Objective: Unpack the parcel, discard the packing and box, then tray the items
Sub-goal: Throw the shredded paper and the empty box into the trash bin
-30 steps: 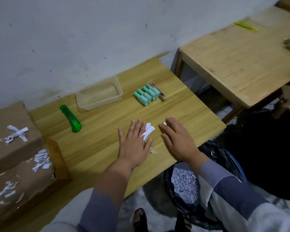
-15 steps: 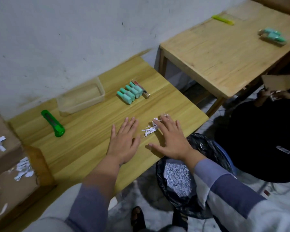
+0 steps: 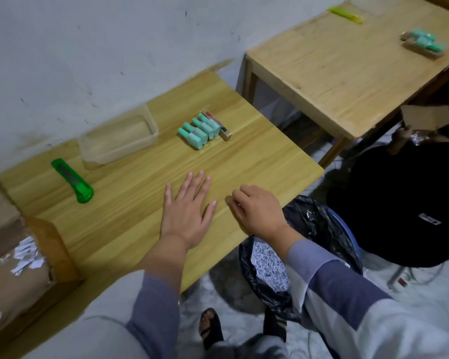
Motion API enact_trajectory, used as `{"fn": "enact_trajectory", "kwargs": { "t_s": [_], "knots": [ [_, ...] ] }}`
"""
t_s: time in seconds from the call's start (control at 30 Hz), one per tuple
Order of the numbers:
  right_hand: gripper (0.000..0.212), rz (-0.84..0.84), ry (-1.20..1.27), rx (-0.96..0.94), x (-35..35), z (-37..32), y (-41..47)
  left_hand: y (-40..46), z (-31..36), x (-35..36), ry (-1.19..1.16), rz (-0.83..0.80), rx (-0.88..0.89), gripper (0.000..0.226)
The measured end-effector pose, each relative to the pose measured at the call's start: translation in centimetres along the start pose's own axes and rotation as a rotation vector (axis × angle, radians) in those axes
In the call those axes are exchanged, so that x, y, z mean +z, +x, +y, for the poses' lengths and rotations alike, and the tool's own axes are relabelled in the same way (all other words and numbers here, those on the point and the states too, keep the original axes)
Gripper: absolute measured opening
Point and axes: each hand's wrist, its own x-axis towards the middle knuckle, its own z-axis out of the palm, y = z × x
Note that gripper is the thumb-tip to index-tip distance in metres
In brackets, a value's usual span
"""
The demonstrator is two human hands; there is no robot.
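My left hand (image 3: 187, 213) lies flat and open on the low wooden table (image 3: 130, 203). Just to its right, my right hand (image 3: 257, 211) rests near the table's front edge with its fingers curled in; the white paper shreds seen between my hands a moment ago no longer show. Several teal bottles (image 3: 198, 130) lie side by side further back, a small red and tan box (image 3: 222, 125) against them. Left of those stands an empty clear plastic tray (image 3: 152, 125). At my left, the opened cardboard box (image 3: 11, 275) holds leftover white shreds.
A green utility knife (image 3: 73, 181) lies left of the tray. A bin lined with a black bag (image 3: 322, 229) holds shreds (image 3: 270, 265) below the table's right corner. A second table (image 3: 347, 68) carries teal items (image 3: 423, 42). A person in black (image 3: 399, 203) holds cardboard (image 3: 425, 117).
My right hand has slid over the small pile of shreds and curled its fingers, so the shreds are out of sight. The left hand stays flat. The view has shifted right.
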Motion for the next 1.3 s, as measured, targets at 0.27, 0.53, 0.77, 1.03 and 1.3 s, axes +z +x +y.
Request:
{"fn": "enact_trajectory", "kwargs": {
  "t_s": [0.27,0.53,0.77,1.03,1.3],
  "knots": [
    [0.025,0.029,-0.034,0.357,-2.5,2.6,-5.9,-0.3,-0.3,-0.5,-0.02,-0.024,0.01,0.064],
    [0.053,-0.21,0.217,0.865,-3.4,4.8,-11.8,-0.5,-0.8,-0.3,-0.046,0.023,0.024,0.063],
    [0.064,-0.352,0.129,1.041,-5.0,6.0,-13.1,-0.2,-0.6,0.2,-0.057,0.031,0.038,0.06],
    [0.055,-0.354,0.165,1.09,-6.1,5.5,-12.8,-0.2,-0.6,0.3,-0.06,0.034,0.055,0.061],
    [0.038,-0.187,0.161,0.97,-7.3,5.2,-13.2,0.1,-0.4,0.0,-0.031,-0.08,0.054,0.06]
  ]
}}
